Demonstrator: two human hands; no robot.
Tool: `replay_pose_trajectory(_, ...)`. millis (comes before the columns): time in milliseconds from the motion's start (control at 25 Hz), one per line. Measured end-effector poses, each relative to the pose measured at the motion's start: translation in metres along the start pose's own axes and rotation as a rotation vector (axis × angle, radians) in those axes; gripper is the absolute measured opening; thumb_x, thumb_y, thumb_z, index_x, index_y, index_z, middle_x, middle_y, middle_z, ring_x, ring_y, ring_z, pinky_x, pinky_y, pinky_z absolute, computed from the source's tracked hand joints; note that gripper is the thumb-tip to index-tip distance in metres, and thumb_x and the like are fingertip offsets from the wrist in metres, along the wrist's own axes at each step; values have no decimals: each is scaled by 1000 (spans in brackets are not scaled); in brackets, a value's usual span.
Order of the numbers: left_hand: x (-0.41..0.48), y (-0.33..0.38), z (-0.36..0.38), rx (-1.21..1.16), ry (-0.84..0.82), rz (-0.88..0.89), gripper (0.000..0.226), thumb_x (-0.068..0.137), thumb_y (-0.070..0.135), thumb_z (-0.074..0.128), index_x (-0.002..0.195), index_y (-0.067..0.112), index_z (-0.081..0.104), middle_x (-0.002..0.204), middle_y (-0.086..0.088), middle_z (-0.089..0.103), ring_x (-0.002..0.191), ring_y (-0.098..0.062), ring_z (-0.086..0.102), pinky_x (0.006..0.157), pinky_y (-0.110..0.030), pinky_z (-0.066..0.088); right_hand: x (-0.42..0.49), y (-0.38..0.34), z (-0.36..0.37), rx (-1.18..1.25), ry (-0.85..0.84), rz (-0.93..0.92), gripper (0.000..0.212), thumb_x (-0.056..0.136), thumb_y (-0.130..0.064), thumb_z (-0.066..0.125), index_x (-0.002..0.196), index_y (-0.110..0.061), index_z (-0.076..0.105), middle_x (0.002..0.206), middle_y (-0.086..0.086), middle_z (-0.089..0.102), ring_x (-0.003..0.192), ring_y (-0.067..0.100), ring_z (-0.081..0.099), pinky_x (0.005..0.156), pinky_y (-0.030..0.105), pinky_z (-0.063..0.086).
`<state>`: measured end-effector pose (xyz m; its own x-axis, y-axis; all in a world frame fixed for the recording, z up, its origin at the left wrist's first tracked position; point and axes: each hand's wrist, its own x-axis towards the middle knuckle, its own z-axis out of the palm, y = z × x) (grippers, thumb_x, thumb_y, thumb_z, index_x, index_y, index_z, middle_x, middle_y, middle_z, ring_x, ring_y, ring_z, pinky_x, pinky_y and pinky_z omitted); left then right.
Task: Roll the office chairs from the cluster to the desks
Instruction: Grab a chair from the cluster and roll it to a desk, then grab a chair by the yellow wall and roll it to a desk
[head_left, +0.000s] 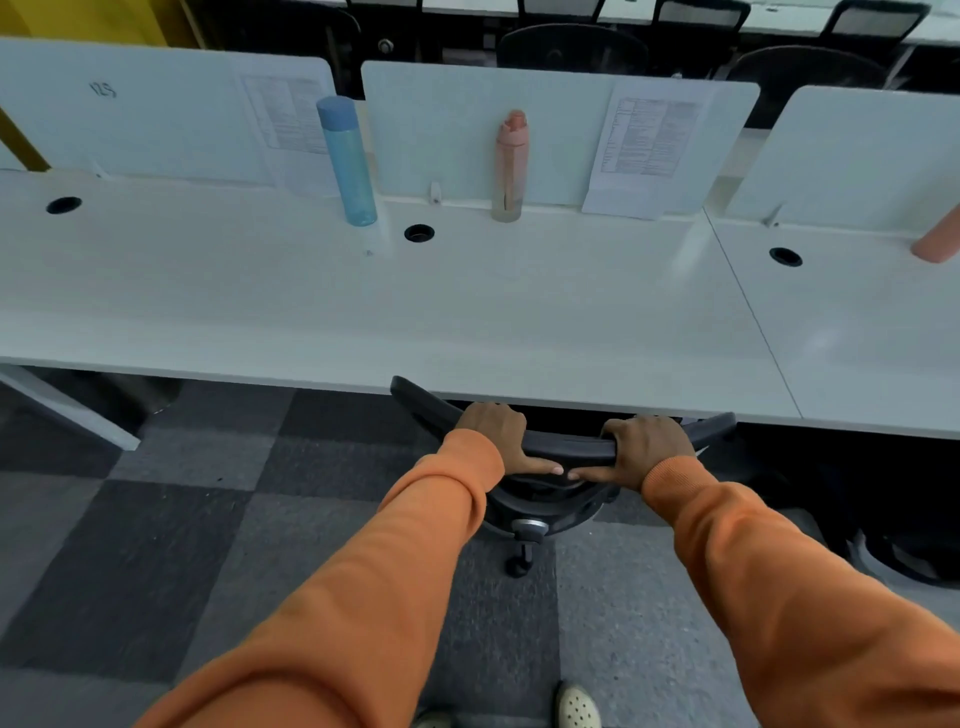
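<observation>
Left hand and right hand are clamped over the top rail of one black office chair, with thumbs laid along its near edge, tips almost meeting. Both arms are held outstretched in orange sleeves. The chair is tucked against the front edge of the white table, its seat hidden beneath. Three bottles are counted on the table: one blue, two pinkish-orange. Two printed sheets are seen on the dividers.
</observation>
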<state>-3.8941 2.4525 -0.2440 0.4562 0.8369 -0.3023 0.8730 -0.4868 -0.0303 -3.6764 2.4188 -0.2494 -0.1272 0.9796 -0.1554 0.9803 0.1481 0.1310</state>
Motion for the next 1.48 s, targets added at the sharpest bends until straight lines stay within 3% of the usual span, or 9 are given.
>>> replay_pose_trajectory(120,12,19,-1,-10,19,-28,84,63,97,38,70,16,59,62,0,58,58,-19,54,57,-31,42,3,24,2,21,-12,-34,93,50,-103,34,98,-28,62,77,-7,65,75,16,63,70,30,49)
replay_pose_trajectory(320,23,33,1,-67,62,-77,87,54,101,35,75,22,65,65,5,62,63,-18,58,68,-35,53,6,44,8,13,11,-69,91,53,-102,35,100,-29,62,82,-6,67,79,17,64,72,31,49)
replay_pose_trajectory(440,23,32,1,-99,52,-104,90,49,102,35,89,29,67,77,8,66,73,-18,62,72,-34,53,4,43,10,37,21,-84,88,55,-100,37,103,-30,62,83,-7,68,80,17,65,73,32,49)
replay_pose_trajectory(680,15,37,-4,-112,57,-95,77,61,95,43,93,27,64,82,7,67,78,-18,63,73,-33,49,-5,48,11,228,173,-165,82,70,-93,24,113,-34,61,95,-9,71,87,15,66,78,31,46)
replay_pose_trajectory(880,-10,42,9,-132,301,-137,87,77,81,20,123,19,59,116,1,65,108,-21,58,102,-37,36,-2,29,4,387,274,-258,66,83,-73,24,111,-28,62,100,-9,68,92,16,63,83,33,44)
replay_pose_trajectory(1080,-66,6,15,-173,377,-299,79,84,58,17,136,9,53,142,-8,52,133,-25,45,112,-40,28,15,-50,-14,421,295,-456,52,89,-61,40,122,-24,58,116,-6,65,107,18,59,94,35,41)
replay_pose_trajectory(1160,-103,-19,20,-182,353,-395,70,90,53,24,142,11,46,150,-7,43,139,-23,37,115,-37,24,18,-95,-24,446,303,-556,59,88,-62,37,127,-22,57,123,-4,63,115,19,57,99,36,40)
replay_pose_trajectory(1280,-179,-62,35,-186,364,-545,58,98,44,41,146,12,41,154,-6,37,142,-22,32,115,-35,21,14,-183,-41,468,264,-692,67,88,-64,34,136,-22,52,135,-3,58,126,18,51,107,36,36)
replay_pose_trajectory(1480,-338,-118,72,-250,332,-863,57,99,44,42,148,13,37,156,-7,32,143,-23,30,115,-35,19,-29,-356,-66,480,181,-973,60,93,-56,50,143,-24,44,144,-3,51,134,17,44,112,31,28)
